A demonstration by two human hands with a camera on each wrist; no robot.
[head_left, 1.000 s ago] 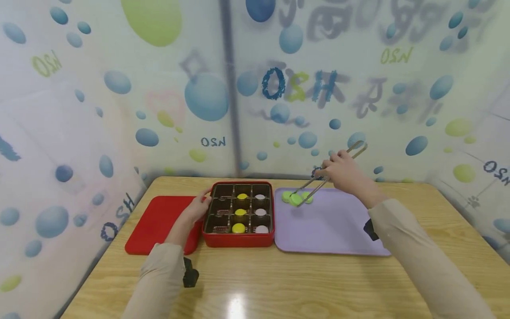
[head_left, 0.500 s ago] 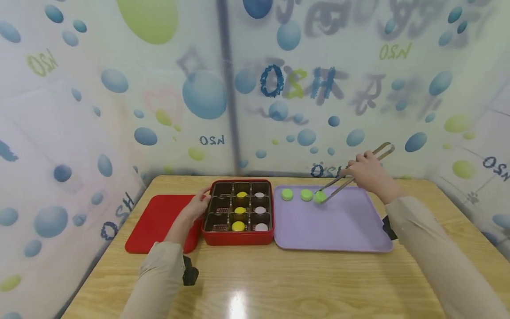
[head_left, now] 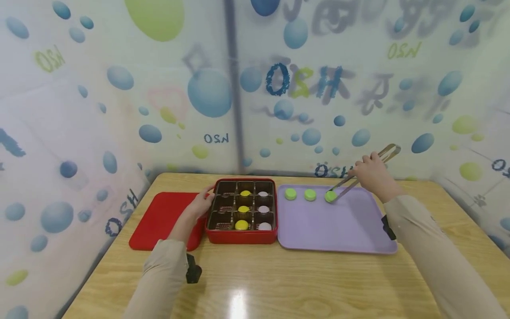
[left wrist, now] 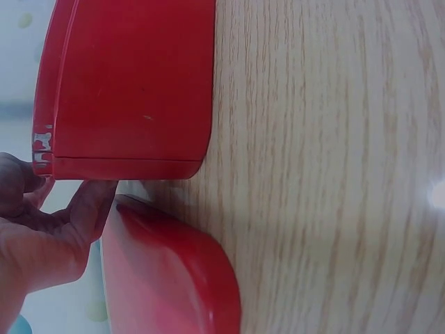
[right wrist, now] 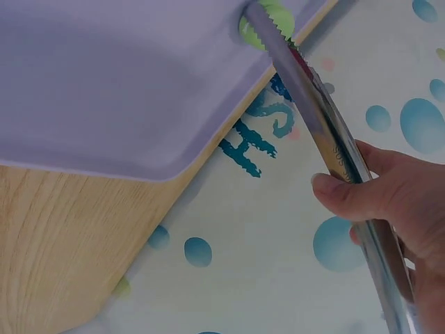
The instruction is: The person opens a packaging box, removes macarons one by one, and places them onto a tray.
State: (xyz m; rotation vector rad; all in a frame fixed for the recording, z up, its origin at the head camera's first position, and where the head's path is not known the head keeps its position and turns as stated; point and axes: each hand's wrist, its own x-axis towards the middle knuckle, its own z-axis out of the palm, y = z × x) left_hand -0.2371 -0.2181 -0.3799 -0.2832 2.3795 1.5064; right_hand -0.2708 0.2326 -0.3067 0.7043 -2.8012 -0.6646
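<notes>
My right hand (head_left: 373, 175) grips metal food tongs (right wrist: 327, 132) with toothed tips. The tips straddle a thick green disc like a macaron (head_left: 330, 196) near the far edge of the lilac tray (head_left: 338, 230). Two similar green discs, one at far left (head_left: 290, 193) and one between (head_left: 310, 195), line up with it. Left of the tray is a red box (head_left: 241, 238) with a dark divided insert. Yellow discs (head_left: 243, 209) fill its middle column and pale ones (head_left: 263, 209) its right column. My left hand (head_left: 201, 204) holds the box's left rim, fingers at the wall.
A red lid (head_left: 159, 221) lies flat on the wooden table (head_left: 255, 283), left of the box and close under my left hand. Behind the table's far edge rises a patterned curtain (head_left: 215, 146).
My right hand has moved right with the tongs, carrying the green disc from beside the other two to the right end of their row. The left hand stays at the box.
</notes>
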